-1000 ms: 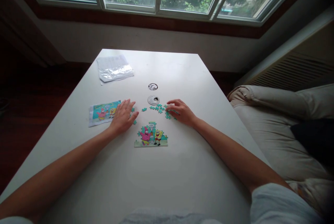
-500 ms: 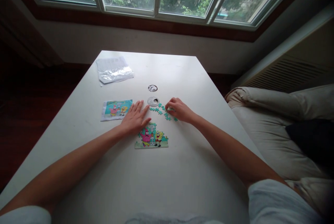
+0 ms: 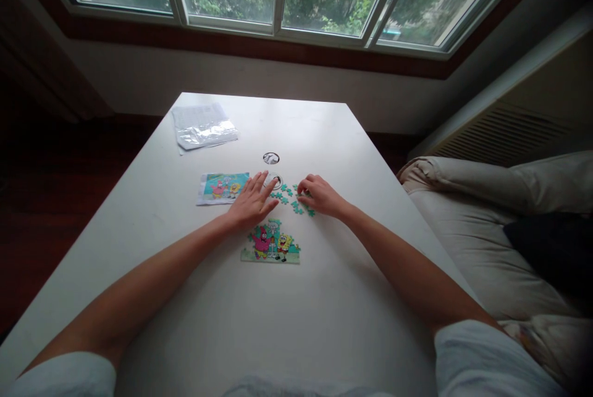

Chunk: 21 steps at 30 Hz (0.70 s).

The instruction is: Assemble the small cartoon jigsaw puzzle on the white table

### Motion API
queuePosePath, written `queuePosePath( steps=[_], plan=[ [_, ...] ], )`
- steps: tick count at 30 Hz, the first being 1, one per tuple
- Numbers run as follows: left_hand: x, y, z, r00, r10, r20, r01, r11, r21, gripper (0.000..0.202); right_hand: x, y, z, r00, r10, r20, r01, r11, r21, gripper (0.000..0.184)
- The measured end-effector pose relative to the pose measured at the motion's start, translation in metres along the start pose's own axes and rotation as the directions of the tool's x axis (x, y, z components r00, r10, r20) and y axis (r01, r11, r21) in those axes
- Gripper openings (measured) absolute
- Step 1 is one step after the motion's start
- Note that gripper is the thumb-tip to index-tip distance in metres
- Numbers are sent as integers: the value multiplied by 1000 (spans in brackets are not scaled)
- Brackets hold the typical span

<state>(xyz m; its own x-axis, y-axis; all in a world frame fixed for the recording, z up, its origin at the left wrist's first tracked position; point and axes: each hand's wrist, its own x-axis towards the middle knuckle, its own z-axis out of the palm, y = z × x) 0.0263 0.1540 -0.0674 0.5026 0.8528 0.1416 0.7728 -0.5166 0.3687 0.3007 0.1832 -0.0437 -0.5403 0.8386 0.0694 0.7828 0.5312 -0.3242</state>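
Your right hand point(image 3: 319, 195), just right of center frame, has its fingers curled down over the loose puzzle pieces point(image 3: 285, 191); honestly can't tell if you've got one pinched. Your left hand point(image 3: 252, 200) is spread out with nothing gripped that I can see, though whatever's under the palm is hidden. Those teal pieces are scattered between your two hands, dead center of the frame. The partly built puzzle point(image 3: 271, 242) lies flat just below them, straight along the bottom and jagged up top, pink and yellow cartoon characters showing. Left of center, right by your left fingers, there's the picture sheet point(image 3: 226, 187) with matching characters. Further out on the white table point(image 3: 287, 317), you've got a clear plastic sleeve point(image 3: 204, 125) upper left, and a beige sofa point(image 3: 454, 224) at frame right.
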Motion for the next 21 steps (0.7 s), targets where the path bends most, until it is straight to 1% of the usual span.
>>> queuePosePath(
  steps=[2,4,6,8,9,11,13,14,16,18,21],
  plan=[
    [0,0,-6,998,-3,-56,2,1000,-19,61,4,2,-1,999,24,36,-23,999,-26,17],
    [-5,4,-14,992,-9,-124,7,1000,-12,59,7,2,-2,997,41,61,-38,998,-47,16],
    [-16,12,-25,986,60,-156,-57,998,23,52,7,1,-3,998,44,53,-41,998,-55,17],
    [-33,23,-34,980,177,-90,-177,984,11,43,3,-1,-4,999,32,25,-31,999,-45,19],
    [-43,29,-38,970,239,-35,-240,971,-11,41,0,-2,-4,1000,23,9,-22,999,-36,19],
    [-65,39,-41,937,344,55,-343,939,-35,43,-6,-4,-3,1000,8,-20,-8,1000,-27,18],
    [-84,46,-41,905,402,140,-400,915,-41,50,-12,-5,-2,999,2,-51,-5,999,-45,16],
    [-91,47,-39,895,409,177,-409,912,-40,54,-15,-7,-2,998,3,-64,-7,998,-63,16],
    [-102,45,-36,897,388,214,-394,919,-13,59,-16,-9,-2,997,6,-73,-13,995,-102,15],
    [-106,40,-34,919,339,201,-351,936,28,57,-14,-11,-4,999,9,-47,-15,992,-128,14],
    [-106,33,-33,947,277,161,-289,955,61,54,-5,-12,-7,999,27,18,-24,989,-143,13]
  ],
)
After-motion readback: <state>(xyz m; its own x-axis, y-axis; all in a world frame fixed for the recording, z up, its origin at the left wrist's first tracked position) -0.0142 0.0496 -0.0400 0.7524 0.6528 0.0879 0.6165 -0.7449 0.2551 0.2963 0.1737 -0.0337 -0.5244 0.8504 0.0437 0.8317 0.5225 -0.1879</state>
